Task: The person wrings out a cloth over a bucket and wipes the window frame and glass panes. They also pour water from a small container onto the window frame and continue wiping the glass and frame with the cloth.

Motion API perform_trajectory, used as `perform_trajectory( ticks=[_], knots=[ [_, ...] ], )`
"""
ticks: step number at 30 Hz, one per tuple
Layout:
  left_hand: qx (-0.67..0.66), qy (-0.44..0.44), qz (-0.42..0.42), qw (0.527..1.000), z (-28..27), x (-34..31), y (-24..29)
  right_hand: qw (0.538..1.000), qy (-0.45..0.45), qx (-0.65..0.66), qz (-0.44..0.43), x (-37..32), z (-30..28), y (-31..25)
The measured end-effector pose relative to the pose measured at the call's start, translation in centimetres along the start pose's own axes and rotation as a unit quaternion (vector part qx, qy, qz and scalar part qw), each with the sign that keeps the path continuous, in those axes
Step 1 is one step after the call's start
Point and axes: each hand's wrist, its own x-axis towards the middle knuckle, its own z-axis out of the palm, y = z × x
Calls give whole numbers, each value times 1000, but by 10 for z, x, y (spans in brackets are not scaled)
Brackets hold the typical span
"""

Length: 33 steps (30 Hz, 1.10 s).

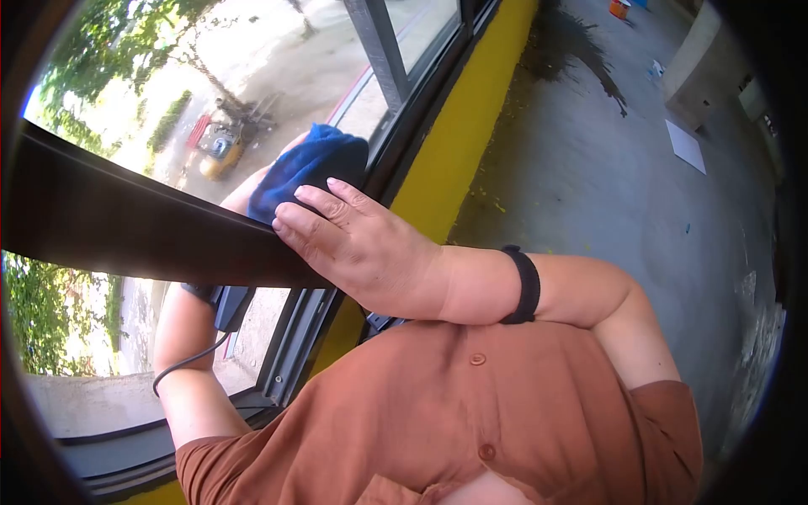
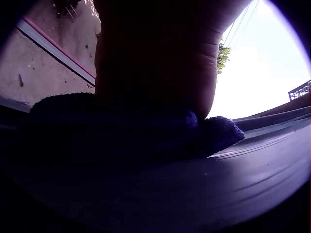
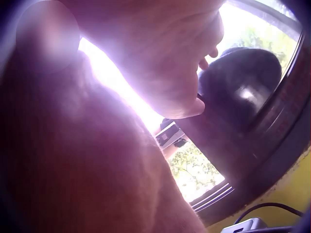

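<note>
A crumpled blue cloth (image 1: 307, 172) lies over the dark window bar (image 1: 143, 215) where it meets the lower frame. Reaching round the outer side of that bar, my left hand (image 1: 244, 192) grips the cloth, its fingers mostly hidden by it. In the left wrist view, the cloth (image 2: 223, 133) bunches beneath the hand (image 2: 155, 58) against the dark frame surface. My right hand (image 1: 370, 244) rests palm down over the bar beside the cloth, fingers fairly straight and fingertips close to its edge. The right wrist view shows its thumb (image 3: 194, 108) near the bar.
Window glass and framing (image 1: 383, 50) surround the work, with trees and a parked yellow vehicle (image 1: 220, 156) outside. A yellow wall strip (image 1: 454, 118) runs beside the frame. On the grey floor lie a white sheet (image 1: 686, 147) and an orange bucket (image 1: 619, 8). A cable (image 1: 181, 364) loops at the left arm.
</note>
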Motion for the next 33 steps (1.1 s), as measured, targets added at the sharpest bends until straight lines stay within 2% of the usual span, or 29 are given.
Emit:
perform_trajectory(
  ticks=[5, 6, 7, 8, 9, 14, 16, 19, 20, 21, 22, 24, 26, 33],
  knots=[
    [13, 6, -12, 1000, 13, -9, 15, 999, 31, -1, -26, 2, -10, 13],
    [20, 9, -9, 1000, 11, -5, 18, 1000, -14, 24, -13, 3, -18, 19],
    [-61, 2, -61, 996, 7, 0, 21, 997, -59, 49, 1, 4, -26, 26],
    [-144, -5, -114, 983, 4, 3, 22, 999, -34, 30, 4, 5, -35, 33],
    [-141, -1, -113, 984, 2, 3, 22, 999, -32, 32, 1, 6, -45, 42],
    [-135, 50, -94, 985, -69, -45, 26, 998, 40, -43, 39, -7, -84, 86],
    [-130, 63, -81, 986, -109, -45, 34, 991, 83, -85, 65, -20, -96, 101],
    [-120, 85, -63, 987, -163, -56, 47, 985, 80, -110, 107, -56, -112, 115],
    [-117, 94, -58, 987, -194, -64, 54, 980, 61, -123, 146, -68, -117, 120],
    [-115, 103, -52, 987, -215, -84, 58, 973, 40, -137, 184, -79, -122, 123],
    [-115, 111, -47, 986, -222, -101, 59, 974, 40, -134, 179, -89, -125, 125],
    [-113, 125, -34, 985, -226, -125, 58, 961, 38, -128, 242, -105, -133, 126],
    [-111, 134, -23, 984, -225, -124, 59, 955, 34, -135, 262, -119, -139, 123],
    [-109, 159, 14, 981, -213, -76, 55, 930, 19, -137, 340, -170, -146, 117]
  ],
)
